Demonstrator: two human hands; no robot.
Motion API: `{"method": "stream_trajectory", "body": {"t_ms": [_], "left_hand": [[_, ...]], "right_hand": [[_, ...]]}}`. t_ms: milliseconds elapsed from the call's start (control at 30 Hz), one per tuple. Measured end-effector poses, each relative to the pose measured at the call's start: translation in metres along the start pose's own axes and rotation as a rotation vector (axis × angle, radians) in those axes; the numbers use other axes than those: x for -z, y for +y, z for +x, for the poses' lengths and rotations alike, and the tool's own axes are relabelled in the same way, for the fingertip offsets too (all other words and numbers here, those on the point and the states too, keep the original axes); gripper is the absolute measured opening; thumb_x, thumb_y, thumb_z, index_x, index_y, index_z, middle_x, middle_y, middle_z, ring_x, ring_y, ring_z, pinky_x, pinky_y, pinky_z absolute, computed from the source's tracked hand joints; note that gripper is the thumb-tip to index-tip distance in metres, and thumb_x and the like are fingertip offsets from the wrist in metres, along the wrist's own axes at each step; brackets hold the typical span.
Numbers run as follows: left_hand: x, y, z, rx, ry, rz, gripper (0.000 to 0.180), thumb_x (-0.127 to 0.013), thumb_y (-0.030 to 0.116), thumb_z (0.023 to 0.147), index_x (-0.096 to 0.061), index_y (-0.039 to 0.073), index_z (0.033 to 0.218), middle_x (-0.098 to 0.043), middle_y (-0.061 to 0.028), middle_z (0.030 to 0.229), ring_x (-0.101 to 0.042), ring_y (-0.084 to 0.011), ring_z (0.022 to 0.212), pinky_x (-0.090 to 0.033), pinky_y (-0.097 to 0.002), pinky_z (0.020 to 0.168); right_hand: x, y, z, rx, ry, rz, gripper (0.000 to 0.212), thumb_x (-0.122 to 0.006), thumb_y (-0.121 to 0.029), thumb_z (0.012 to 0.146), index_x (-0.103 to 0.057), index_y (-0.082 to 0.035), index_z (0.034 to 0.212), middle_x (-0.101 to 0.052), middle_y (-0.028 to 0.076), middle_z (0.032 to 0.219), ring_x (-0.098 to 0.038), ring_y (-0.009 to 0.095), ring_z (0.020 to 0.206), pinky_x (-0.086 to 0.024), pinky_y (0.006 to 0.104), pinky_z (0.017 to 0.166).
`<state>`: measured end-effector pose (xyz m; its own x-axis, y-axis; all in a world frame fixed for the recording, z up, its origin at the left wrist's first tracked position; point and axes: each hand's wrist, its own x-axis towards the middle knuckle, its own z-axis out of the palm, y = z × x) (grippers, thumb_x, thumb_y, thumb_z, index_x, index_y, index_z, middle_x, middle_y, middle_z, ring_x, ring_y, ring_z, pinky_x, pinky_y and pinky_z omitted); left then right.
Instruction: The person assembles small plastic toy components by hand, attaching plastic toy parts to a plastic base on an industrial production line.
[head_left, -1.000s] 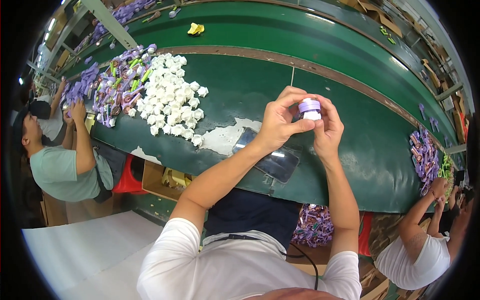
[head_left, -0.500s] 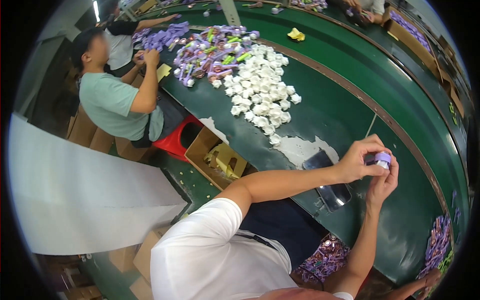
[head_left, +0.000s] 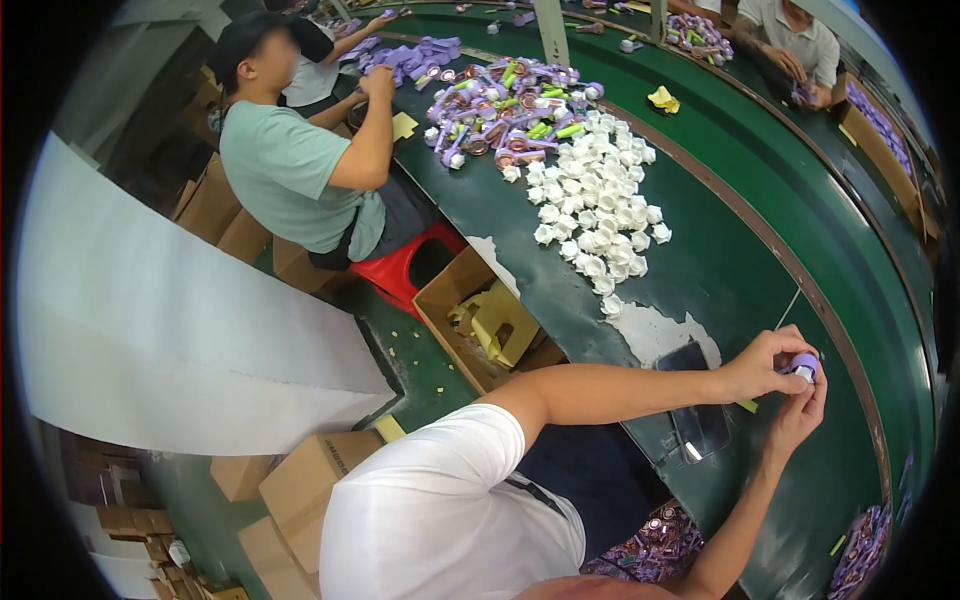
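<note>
Both hands meet over the dark green table at the right. My left hand (head_left: 762,368) pinches a small purple and white plastic piece (head_left: 803,366), a purple band with a white part beneath it. From the near side, my right hand (head_left: 798,412) has its fingers closed round the same piece. Fingers cover part of it, so how the two parts join is hidden. A dark phone (head_left: 703,432) lies under my left forearm. Farther off is a heap of white faceted plastic pieces (head_left: 600,205), touching a pile of purple, white and green plastic pieces (head_left: 510,112).
A co-worker in a green shirt (head_left: 290,165) sits on a red stool (head_left: 392,283) at the left. An open cardboard box (head_left: 440,300) stands by the table edge. More purple pieces (head_left: 862,555) lie at the lower right; a crumpled yellow scrap (head_left: 663,99) lies farther back.
The view has swung, so the scene sits farther right and mostly lower. Both hands stay together on the purple and white piece, which looks tilted differently.
</note>
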<state>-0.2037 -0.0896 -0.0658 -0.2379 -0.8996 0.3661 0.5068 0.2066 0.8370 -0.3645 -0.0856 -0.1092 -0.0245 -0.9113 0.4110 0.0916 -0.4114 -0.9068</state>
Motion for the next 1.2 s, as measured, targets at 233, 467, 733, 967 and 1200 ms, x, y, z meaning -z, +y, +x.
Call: {"method": "stream_trajectory", "body": {"t_ms": [233,467,733,967,1200], "left_hand": [[-0.001,0.001,0.002,0.009,-0.04,-0.017,0.041,-0.071,0.001,0.082,-0.058,-0.006,0.12,-0.049,-0.0052,0.108,-0.055,-0.0161,0.105,-0.054,-0.0294,0.083],[0.004,-0.015,0.006,0.073,0.101,-0.059,0.036,-0.067,0.004,0.086,-0.055,-0.005,0.118,-0.057,-0.0078,0.107,-0.059,-0.0141,0.093,-0.053,-0.0282,0.078],[0.009,-0.026,0.008,0.206,0.459,-0.044,0.045,-0.067,0.008,0.086,-0.047,-0.002,0.126,-0.06,-0.0084,0.1,-0.058,-0.0122,0.086,-0.049,-0.0281,0.076],[0.008,-0.021,0.003,0.153,0.372,-0.016,0.046,-0.067,0.003,0.085,-0.045,-0.001,0.125,-0.06,-0.0074,0.096,-0.06,-0.0125,0.084,-0.051,-0.0271,0.071],[0.01,-0.022,0.003,0.259,0.336,-0.148,0.035,-0.067,-0.003,0.082,-0.051,0.0,0.112,-0.061,-0.0052,0.092,-0.061,-0.0111,0.081,-0.051,-0.0254,0.066]], "right_hand": [[-0.01,-0.021,0.007,-0.071,0.095,0.037,0.044,-0.05,-0.027,0.102,-0.049,0.005,0.133,-0.059,0.011,0.121,-0.059,0.018,0.109,-0.048,0.0304,0.093],[-0.006,-0.024,0.01,-0.082,0.037,-0.151,0.039,-0.055,-0.018,0.1,-0.052,0.004,0.131,-0.062,0.006,0.108,-0.056,0.011,0.091,-0.047,0.0236,0.081],[-0.01,-0.027,0.006,-0.25,-0.161,-0.484,0.03,-0.065,-0.014,0.091,-0.064,0.002,0.116,-0.061,-0.001,0.076,-0.049,0.006,0.067,-0.039,0.0212,0.06],[-0.021,-0.039,0.008,-0.06,-0.127,-0.664,0.027,-0.061,-0.015,0.095,-0.064,0.004,0.114,-0.061,0.0,0.081,-0.051,0.004,0.071,-0.039,0.0198,0.061],[-0.014,-0.028,0.006,-0.106,-0.108,-0.622,0.03,-0.061,-0.014,0.095,-0.062,0.003,0.12,-0.061,0.0,0.085,-0.055,0.004,0.076,-0.041,0.0182,0.063]]}}
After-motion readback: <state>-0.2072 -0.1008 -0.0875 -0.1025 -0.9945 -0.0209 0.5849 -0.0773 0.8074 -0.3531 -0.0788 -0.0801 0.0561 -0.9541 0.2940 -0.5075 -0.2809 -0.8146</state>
